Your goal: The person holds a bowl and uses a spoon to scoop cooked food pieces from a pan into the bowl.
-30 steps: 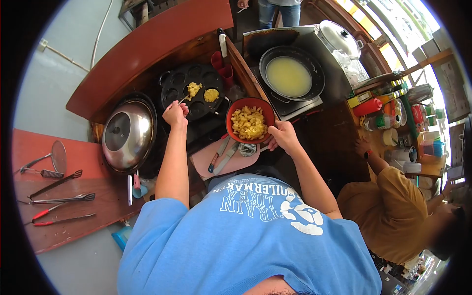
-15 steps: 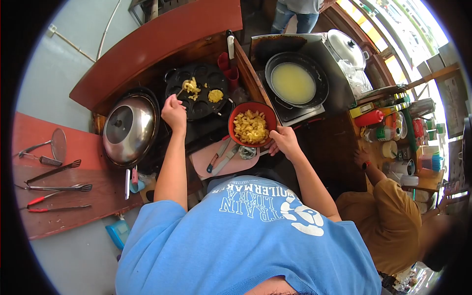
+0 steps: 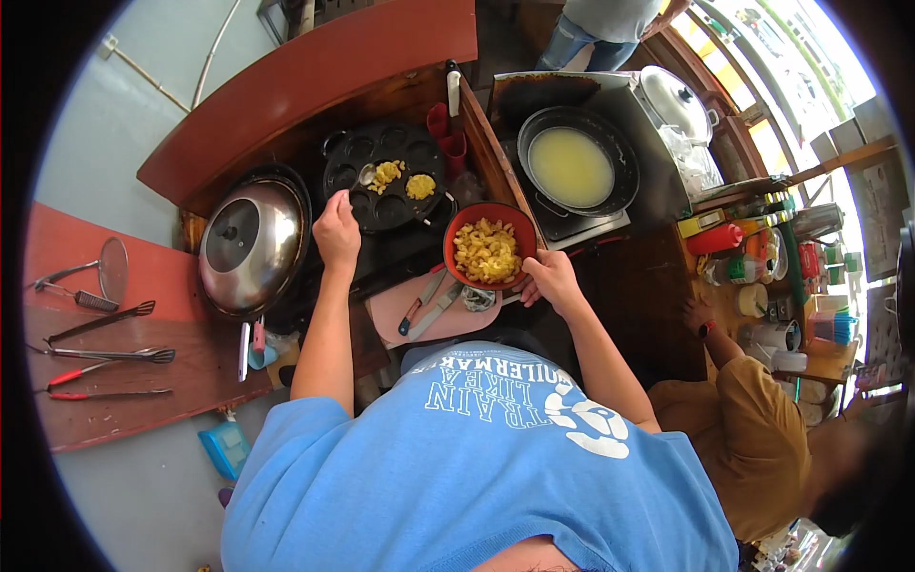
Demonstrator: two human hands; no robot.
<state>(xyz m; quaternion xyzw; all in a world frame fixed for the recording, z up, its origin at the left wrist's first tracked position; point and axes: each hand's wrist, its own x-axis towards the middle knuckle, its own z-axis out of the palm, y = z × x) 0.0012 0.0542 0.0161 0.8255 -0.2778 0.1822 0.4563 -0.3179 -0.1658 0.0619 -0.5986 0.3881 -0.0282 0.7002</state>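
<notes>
My left hand (image 3: 336,229) is closed round the handle of a small spoon (image 3: 367,174), whose bowl is over the black round-welled pan (image 3: 386,212). Two heaps of yellow chopped food lie in the pan: one heap (image 3: 386,175) beside the spoon, another heap (image 3: 419,187) in a well to its right. My right hand (image 3: 551,280) grips the rim of a red bowl (image 3: 448,250) with a dark inside. Yellow chopped pieces (image 3: 488,250) fill much of it. Just below the bowl, two knives (image 3: 426,315) rest on a pink cutting board (image 3: 386,310).
A lidded wok (image 3: 253,248) stands left of the pan. Right of a wooden divider, a wok of yellowish liquid (image 3: 572,167) sits on a burner. Tongs (image 3: 114,355) lie on the left shelf. A co-worker (image 3: 734,429) stands at right by bottles; another person (image 3: 596,38) is at the back.
The food that was on the spoon now lies in the pan as a heap. The spoon has tilted and shifted slightly, and my left hand is a little lower. The red bowl has barely moved.
</notes>
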